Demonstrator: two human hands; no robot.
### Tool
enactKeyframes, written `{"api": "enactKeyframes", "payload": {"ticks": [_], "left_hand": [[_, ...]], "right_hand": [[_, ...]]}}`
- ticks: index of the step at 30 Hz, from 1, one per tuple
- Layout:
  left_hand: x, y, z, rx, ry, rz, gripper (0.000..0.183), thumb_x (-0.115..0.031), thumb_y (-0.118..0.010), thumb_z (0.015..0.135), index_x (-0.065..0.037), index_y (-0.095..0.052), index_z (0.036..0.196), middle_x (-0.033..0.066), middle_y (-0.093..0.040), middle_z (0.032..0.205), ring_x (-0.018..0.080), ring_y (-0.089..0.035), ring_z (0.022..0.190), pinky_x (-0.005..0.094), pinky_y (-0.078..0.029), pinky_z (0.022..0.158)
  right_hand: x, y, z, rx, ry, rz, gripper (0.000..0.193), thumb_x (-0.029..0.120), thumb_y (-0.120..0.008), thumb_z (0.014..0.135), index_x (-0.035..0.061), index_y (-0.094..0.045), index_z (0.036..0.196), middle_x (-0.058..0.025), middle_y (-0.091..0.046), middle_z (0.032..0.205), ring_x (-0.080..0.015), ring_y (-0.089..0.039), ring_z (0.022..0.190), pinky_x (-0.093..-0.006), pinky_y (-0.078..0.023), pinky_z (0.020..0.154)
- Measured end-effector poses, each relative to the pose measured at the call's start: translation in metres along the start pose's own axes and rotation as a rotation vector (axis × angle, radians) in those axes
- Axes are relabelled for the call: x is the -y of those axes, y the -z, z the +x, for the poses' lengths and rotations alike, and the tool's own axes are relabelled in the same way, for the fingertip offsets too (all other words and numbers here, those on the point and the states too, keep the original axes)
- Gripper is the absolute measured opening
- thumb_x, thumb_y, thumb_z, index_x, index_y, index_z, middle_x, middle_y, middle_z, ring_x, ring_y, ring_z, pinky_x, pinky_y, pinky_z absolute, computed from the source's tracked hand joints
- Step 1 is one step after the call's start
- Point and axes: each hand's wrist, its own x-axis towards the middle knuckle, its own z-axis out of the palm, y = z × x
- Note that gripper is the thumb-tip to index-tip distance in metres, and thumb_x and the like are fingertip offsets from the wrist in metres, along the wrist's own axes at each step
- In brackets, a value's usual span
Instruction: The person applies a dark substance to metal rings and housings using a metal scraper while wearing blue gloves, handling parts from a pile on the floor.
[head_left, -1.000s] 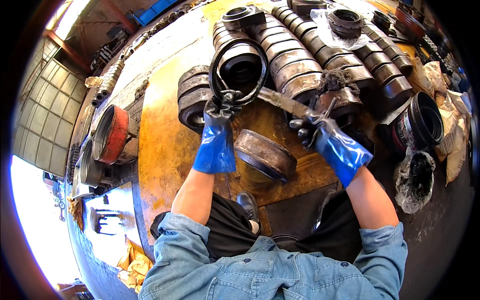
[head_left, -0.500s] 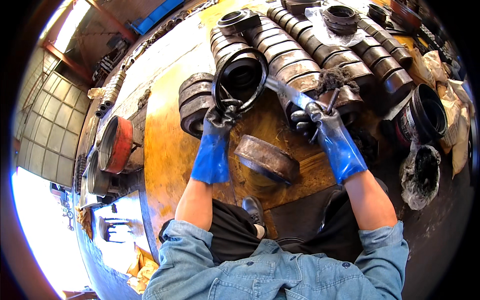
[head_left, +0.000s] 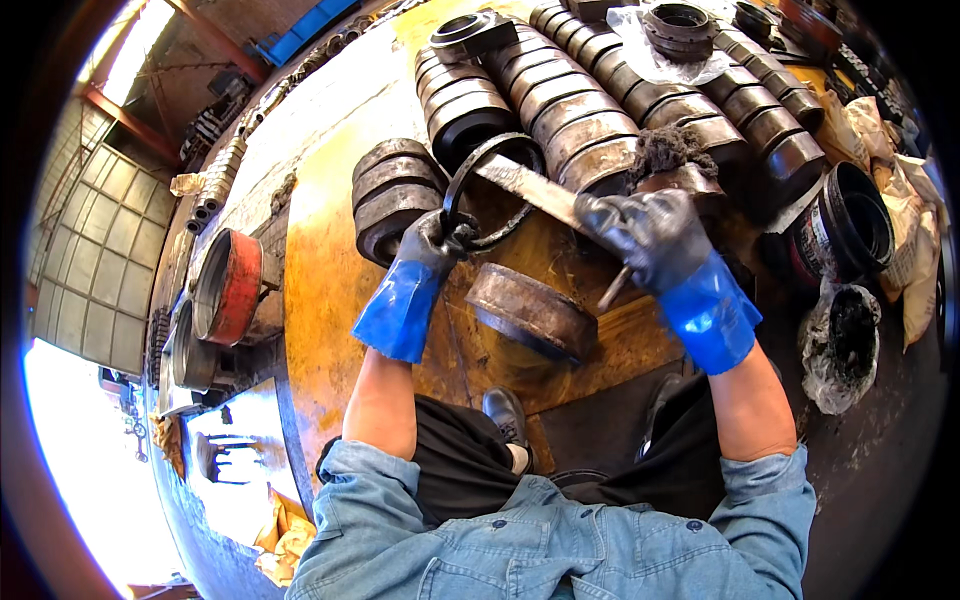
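Observation:
My left hand, in a black and blue rubber glove, grips the near left edge of a thin black ring. This ring is held up and tilted over the floor. In the same kind of glove, my right hand is closed round a flat metal bar, whose far end lies across the ring's upper part. A thin rod sticks out below the right hand; its link to the bar is hidden. Between and below my hands, a wide rusty metal ring rests on the floor.
Rows of stacked metal rings lie ahead, with a short stack beside my left hand. A dark fibrous wad sits on one row. At right stand a black bucket and a plastic-wrapped container. A red ring is at left.
The black ring has tilted and shifted slightly right. My right hand has turned and moved nearer, and the bar now crosses the ring rather than ending at its right edge.

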Motion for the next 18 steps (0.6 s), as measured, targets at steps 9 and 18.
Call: {"api": "enactKeyframes", "payload": {"ticks": [9, 18], "left_hand": [[-0.013, -0.017, 0.008, -0.182, -0.238, -0.351, 0.012, -0.006, -0.063, 0.097, -0.001, -0.069, 0.106, -0.0004, -0.065, 0.083, 0.0112, -0.06, 0.072, 0.0244, -0.049, 0.063], [-0.02, -0.012, 0.008, -0.32, -0.235, -0.759, 0.02, -0.008, -0.061, 0.098, 0.0, -0.07, 0.115, -0.0009, -0.068, 0.091, 0.0054, -0.057, 0.073, 0.0201, -0.042, 0.062]], "right_hand": [[-0.021, -0.023, -0.017, -0.074, -1.052, 1.367, 0.041, 0.004, -0.067, 0.084, 0.0068, -0.061, 0.125, -0.0163, -0.072, 0.107, -0.0238, -0.068, 0.074, -0.0369, -0.054, 0.056], [0.05, -0.043, -0.008, 0.095, -1.56, 2.479, 0.029, 0.021, -0.055, 0.1, 0.01, -0.056, 0.127, -0.0055, -0.069, 0.092, -0.0139, -0.066, 0.064, -0.0279, -0.049, 0.048]]}}
